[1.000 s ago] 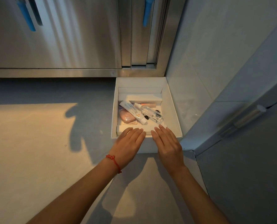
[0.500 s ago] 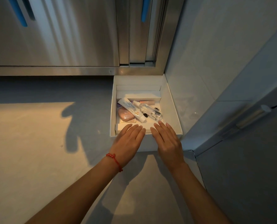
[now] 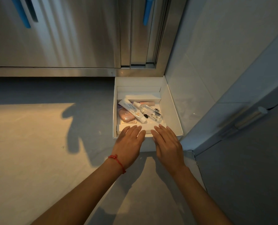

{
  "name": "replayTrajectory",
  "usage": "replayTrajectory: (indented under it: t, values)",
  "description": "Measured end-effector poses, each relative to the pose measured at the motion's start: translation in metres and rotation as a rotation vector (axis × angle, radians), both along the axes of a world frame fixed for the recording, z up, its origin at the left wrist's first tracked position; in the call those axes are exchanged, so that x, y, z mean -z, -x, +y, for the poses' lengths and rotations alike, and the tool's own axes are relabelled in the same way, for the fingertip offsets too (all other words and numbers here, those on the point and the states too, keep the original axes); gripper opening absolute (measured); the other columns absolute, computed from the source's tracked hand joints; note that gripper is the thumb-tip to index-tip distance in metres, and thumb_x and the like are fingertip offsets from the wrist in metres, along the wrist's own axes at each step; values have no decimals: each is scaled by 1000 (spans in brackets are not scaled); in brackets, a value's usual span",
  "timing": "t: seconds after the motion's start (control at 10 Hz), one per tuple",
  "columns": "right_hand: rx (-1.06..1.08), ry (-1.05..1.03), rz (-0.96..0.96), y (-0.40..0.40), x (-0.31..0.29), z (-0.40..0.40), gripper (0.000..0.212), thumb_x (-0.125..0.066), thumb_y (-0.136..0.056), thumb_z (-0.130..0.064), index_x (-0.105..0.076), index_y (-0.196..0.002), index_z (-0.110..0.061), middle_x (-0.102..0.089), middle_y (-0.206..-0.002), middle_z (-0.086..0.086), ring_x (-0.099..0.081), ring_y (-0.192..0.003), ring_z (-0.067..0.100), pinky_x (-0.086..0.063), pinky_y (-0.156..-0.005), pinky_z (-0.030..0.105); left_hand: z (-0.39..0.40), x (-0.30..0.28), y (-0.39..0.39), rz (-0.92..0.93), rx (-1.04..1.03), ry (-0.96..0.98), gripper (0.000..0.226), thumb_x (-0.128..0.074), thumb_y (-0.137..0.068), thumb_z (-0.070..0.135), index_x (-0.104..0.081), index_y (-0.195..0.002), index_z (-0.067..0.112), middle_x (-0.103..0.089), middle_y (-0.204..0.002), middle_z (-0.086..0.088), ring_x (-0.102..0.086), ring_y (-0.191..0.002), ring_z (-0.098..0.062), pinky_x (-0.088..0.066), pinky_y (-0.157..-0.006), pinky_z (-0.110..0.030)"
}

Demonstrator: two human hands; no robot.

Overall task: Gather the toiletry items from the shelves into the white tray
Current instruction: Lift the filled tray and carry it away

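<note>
The white tray sits on the floor in the corner, against the steel cabinet and the tiled wall. Inside lie a white tube, a pink compact case, a clear bottle and a small peach-coloured stick. My left hand, with a red string at the wrist, lies flat with straight fingers over the tray's near rim. My right hand lies the same way beside it, fingertips over the rim. Neither hand holds anything.
A stainless steel cabinet with blue handles stands behind the tray. A white tiled wall is on the right, and a grey door with a hinge stands further right. Pale floor spreads to the left.
Both hands have stayed flat at the tray's near rim. The view has shifted slightly; the tray and hands sit a little higher in the picture.
</note>
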State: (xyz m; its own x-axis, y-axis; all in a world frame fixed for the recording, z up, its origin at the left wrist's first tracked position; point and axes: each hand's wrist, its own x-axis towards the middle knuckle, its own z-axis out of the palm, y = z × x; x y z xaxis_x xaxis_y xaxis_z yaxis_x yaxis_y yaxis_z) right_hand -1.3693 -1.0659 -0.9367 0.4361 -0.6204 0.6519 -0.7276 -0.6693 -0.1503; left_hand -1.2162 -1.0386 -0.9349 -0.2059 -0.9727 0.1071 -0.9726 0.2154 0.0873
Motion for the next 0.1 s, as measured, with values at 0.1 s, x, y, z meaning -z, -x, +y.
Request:
replayTrajectory:
  t: [0.1]
  values:
    - [11,-57,-32,-8,-8,6,44,-38,-101,-24,-71,-97,4,-70,-100,20,-68,-95,34,-51,-81,52,2,-3,-6,35,-71,-14,46,-26,-101,39,-34,-143,21,-32,-151,-2,-27,-139,-19,-11,-115,-32]
